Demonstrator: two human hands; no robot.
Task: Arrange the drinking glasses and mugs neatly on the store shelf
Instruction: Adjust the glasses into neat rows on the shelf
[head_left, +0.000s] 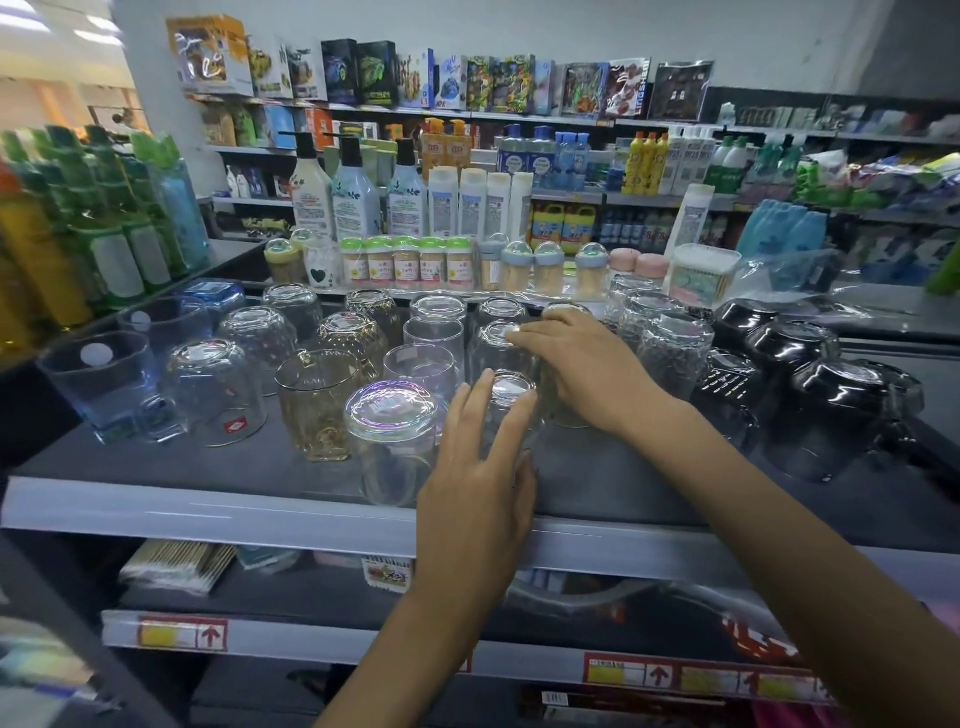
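Ideally, slide rather than lift: the left hand (478, 467), fingers straight, touches the upturned clear drinking glass (511, 392) near the front of the dark grey shelf (597, 478). The right hand (587, 364), fingers extended, rests on the clear glass behind (498, 338).

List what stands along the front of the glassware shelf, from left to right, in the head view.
Blue glass, clear glass with red label, gold-rimmed mug, iridescent glass, left hand, black mug.
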